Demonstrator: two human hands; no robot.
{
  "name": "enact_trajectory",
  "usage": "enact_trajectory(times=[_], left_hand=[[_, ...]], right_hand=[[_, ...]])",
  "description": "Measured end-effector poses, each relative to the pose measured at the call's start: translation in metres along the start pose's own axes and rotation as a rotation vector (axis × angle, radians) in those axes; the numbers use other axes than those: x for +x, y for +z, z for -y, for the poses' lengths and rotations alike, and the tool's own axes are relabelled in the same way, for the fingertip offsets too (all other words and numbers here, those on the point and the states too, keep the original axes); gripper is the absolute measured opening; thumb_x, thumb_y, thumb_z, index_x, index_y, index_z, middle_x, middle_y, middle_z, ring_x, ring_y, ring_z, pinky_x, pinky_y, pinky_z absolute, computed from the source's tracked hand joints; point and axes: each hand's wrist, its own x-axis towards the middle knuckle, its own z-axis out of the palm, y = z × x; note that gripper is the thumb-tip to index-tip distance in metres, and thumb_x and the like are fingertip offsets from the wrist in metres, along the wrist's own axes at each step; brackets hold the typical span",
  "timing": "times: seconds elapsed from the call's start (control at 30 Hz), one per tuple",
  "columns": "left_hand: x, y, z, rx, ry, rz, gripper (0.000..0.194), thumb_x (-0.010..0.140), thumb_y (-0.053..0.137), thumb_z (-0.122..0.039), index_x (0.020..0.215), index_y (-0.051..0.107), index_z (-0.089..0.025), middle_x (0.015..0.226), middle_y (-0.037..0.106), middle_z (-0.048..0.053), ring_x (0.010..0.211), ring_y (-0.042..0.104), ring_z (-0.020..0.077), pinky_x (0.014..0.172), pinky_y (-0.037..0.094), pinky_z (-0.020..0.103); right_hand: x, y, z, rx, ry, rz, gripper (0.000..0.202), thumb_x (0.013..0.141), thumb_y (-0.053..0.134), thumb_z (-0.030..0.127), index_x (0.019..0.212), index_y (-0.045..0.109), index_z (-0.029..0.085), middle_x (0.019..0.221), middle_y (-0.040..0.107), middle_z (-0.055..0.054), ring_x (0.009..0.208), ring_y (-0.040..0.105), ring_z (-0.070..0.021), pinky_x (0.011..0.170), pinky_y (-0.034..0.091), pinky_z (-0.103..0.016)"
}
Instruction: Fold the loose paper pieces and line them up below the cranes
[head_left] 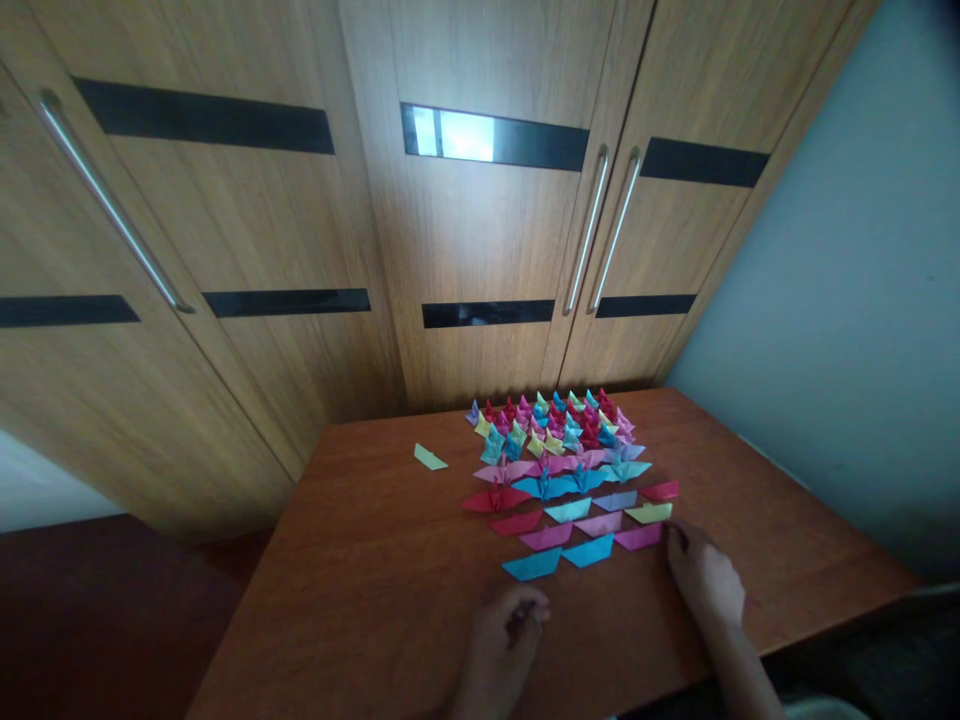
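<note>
Folded paper boats in several colours lie in short rows on the wooden table. Closest to me are two blue paper boats [532, 565]. My left hand [504, 640] hovers or rests just in front of them, its fingers curled in with nothing visible inside. At the right end of the rows, my right hand [706, 575] has its fingertips bent together at the tip of a magenta paper boat [638, 538]. A yellow paper boat [649, 513] lies just beyond that one. Behind the boats stand paper cranes with spread wings, among them a red crane [495, 498].
Smaller folded cranes [553, 425] crowd the table's far side. A single pale green paper boat [430, 457] lies apart on the left of the table [360, 560]. Wooden wardrobe doors [487, 230] with metal handles rise behind the table; a pale wall [832, 330] is on the right.
</note>
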Motion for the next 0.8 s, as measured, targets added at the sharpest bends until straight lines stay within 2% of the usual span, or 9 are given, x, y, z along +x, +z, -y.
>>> enact_trajectory(times=[0.1,0.2,0.27,0.37,0.43,0.5,0.6,0.7,0.8], left_hand=[[0.0,0.001,0.001,-0.011,-0.001,-0.009,0.017,0.083,0.05,-0.026,0.084,0.065,-0.02,0.08,0.068,0.003,0.074,0.061,0.0173,0.067,0.044,0.025],[0.001,-0.005,0.001,-0.026,0.008,-0.019,0.017,0.083,0.049,-0.027,0.085,0.065,-0.019,0.08,0.069,0.004,0.074,0.062,0.0176,0.067,0.046,0.025],[0.004,-0.019,0.0,-0.001,0.033,-0.037,0.018,0.084,0.049,-0.028,0.085,0.065,-0.019,0.082,0.069,0.004,0.077,0.062,0.0181,0.069,0.047,0.026],[0.018,-0.055,-0.001,0.127,0.101,-0.125,0.019,0.084,0.048,-0.026,0.091,0.065,-0.022,0.09,0.069,0.003,0.085,0.063,0.0183,0.078,0.048,0.027],[0.035,-0.087,0.002,0.287,0.139,-0.201,0.019,0.085,0.046,-0.026,0.092,0.064,-0.023,0.093,0.069,0.002,0.088,0.063,0.018,0.08,0.048,0.028],[0.057,-0.118,0.009,0.486,0.163,-0.277,0.022,0.086,0.044,-0.025,0.097,0.063,-0.023,0.098,0.068,0.002,0.089,0.063,0.0176,0.081,0.048,0.029],[0.091,-0.153,0.022,0.767,0.153,-0.335,0.025,0.086,0.043,-0.02,0.104,0.06,-0.019,0.102,0.065,0.006,0.09,0.062,0.0176,0.083,0.048,0.029],[0.12,-0.173,0.035,0.85,0.138,-0.364,0.032,0.082,0.047,-0.019,0.113,0.055,-0.013,0.113,0.058,0.013,0.103,0.056,0.023,0.094,0.042,0.036],[0.141,-0.182,0.042,0.921,0.145,-0.353,0.039,0.081,0.051,-0.019,0.118,0.053,-0.011,0.12,0.051,0.015,0.113,0.049,0.0259,0.1,0.036,0.039]], right_hand=[[0.001,0.001,-0.004,0.014,-0.016,-0.02,0.041,0.09,0.03,0.041,0.112,0.061,0.027,0.108,0.066,-0.01,0.085,0.064,-0.026,0.065,0.044,-0.032],[-0.004,0.001,-0.005,0.074,-0.049,-0.123,0.04,0.089,0.032,0.042,0.108,0.063,0.025,0.106,0.066,-0.009,0.081,0.064,-0.0251,0.062,0.044,-0.031],[-0.014,0.002,0.001,0.16,-0.108,-0.22,0.039,0.089,0.035,0.043,0.106,0.062,0.022,0.102,0.066,-0.01,0.079,0.064,-0.0244,0.061,0.044,-0.03],[-0.043,0.007,0.026,0.352,-0.296,-0.27,0.037,0.088,0.039,0.042,0.105,0.061,0.017,0.096,0.066,-0.011,0.074,0.063,-0.022,0.062,0.046,-0.03],[-0.068,0.013,0.054,0.495,-0.452,-0.213,0.034,0.09,0.04,0.039,0.105,0.061,0.017,0.101,0.065,-0.011,0.079,0.063,-0.0209,0.067,0.048,-0.029],[-0.097,0.019,0.087,0.591,-0.597,-0.093,0.028,0.091,0.04,0.034,0.103,0.061,0.02,0.103,0.065,-0.009,0.091,0.062,-0.0206,0.076,0.048,-0.029],[-0.136,0.025,0.137,0.656,-0.739,0.106,0.026,0.091,0.038,0.024,0.102,0.062,0.023,0.1,0.066,-0.006,0.091,0.062,-0.0184,0.078,0.048,-0.028],[-0.163,0.026,0.178,0.689,-0.831,0.25,0.028,0.089,0.039,0.017,0.105,0.062,0.024,0.099,0.066,-0.004,0.09,0.061,-0.0166,0.079,0.047,-0.026],[-0.174,0.028,0.207,0.656,-0.896,0.337,0.028,0.086,0.044,0.013,0.102,0.063,0.025,0.096,0.066,-0.001,0.087,0.061,-0.0159,0.078,0.046,-0.026]])
